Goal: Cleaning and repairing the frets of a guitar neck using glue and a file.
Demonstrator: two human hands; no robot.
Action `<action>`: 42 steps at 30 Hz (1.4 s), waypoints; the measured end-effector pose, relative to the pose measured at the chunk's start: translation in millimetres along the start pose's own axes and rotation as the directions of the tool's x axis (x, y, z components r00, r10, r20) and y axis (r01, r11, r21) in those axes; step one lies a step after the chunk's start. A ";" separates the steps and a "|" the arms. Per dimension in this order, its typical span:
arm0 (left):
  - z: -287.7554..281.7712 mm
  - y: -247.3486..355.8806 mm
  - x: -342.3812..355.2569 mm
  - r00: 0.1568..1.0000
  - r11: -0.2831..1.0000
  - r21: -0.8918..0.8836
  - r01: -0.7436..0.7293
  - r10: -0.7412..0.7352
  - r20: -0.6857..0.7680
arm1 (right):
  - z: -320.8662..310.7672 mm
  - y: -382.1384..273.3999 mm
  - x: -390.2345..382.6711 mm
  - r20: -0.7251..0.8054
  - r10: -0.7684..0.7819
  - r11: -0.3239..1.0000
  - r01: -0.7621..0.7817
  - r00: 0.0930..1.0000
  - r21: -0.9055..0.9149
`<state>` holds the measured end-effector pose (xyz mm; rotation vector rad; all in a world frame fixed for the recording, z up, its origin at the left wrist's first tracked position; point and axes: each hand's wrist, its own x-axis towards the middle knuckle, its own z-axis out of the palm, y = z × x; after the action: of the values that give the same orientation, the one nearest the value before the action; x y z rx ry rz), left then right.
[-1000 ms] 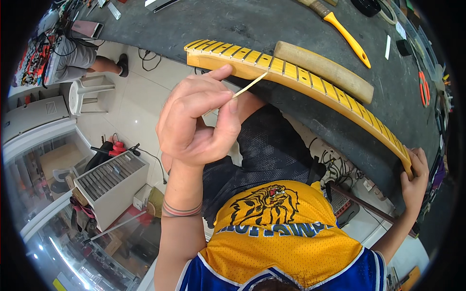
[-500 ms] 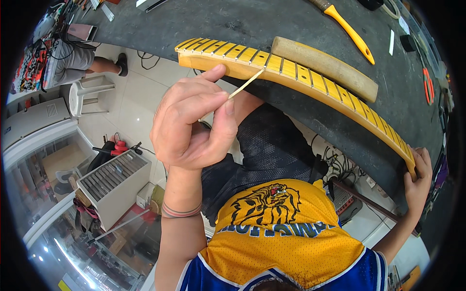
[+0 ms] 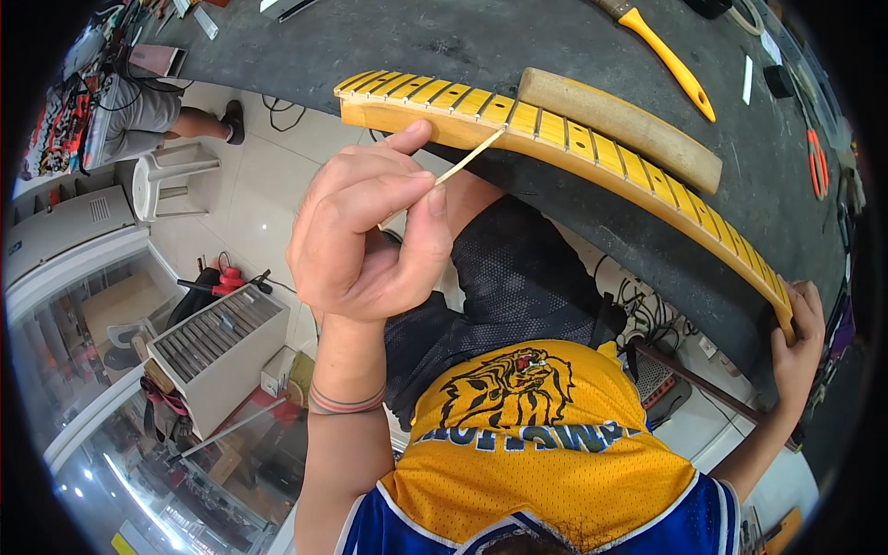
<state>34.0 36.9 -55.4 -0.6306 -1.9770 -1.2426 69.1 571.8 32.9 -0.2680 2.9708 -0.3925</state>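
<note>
A guitar neck (image 3: 606, 157) with a yellow maple fretboard and metal frets lies slantwise along the bench's near edge, fret side up. My left hand (image 3: 370, 227) pinches a thin pale wooden stick, like a toothpick (image 3: 469, 155), between thumb and fingers. The stick's tip touches the near edge of the fretboard at the end of a fret, and a fingertip is close to the neck's left part. At the neck's right end my right hand (image 3: 801, 328) is closed around it; part of that grip is hidden.
A long wooden block (image 3: 620, 129) lies against the neck's far side on the dark bench (image 3: 370, 42). Farther back are a yellow-handled brush (image 3: 671, 65) and red-handled scissors (image 3: 818, 165). Left of me stand a white stool (image 3: 148, 190) and a slotted box (image 3: 217, 347); another person's leg shows beyond.
</note>
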 end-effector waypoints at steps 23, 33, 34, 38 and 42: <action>-1.3 1.1 0.3 1.000 0.999 0.047 0.000 -0.001 0.017 | 2.5 -4.0 2.3 -0.019 -0.014 1.000 0.014 1.000 0.005; 0.6 -0.9 0.7 1.000 0.999 0.033 0.005 -0.005 0.006 | 2.9 -3.3 3.2 -0.013 -0.004 1.000 0.004 1.000 0.024; 2.7 -3.1 1.9 0.999 0.999 0.032 -0.016 0.017 -0.041 | 3.4 -2.5 3.7 -0.015 -0.007 1.000 0.007 1.000 0.021; 3.6 -2.6 1.4 0.993 1.000 -0.019 -0.008 0.005 -0.117 | 2.4 -2.1 3.6 -0.025 -0.029 0.999 0.030 0.999 0.018; -5.3 -0.1 -2.5 1.000 1.000 -0.020 0.013 -0.013 -0.022 | 2.1 -2.5 2.0 -0.019 -0.045 0.999 0.046 0.999 0.026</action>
<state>37.1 32.0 -55.9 -0.6126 -1.9558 -1.2733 67.9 568.5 31.4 -0.3313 2.9795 -0.4409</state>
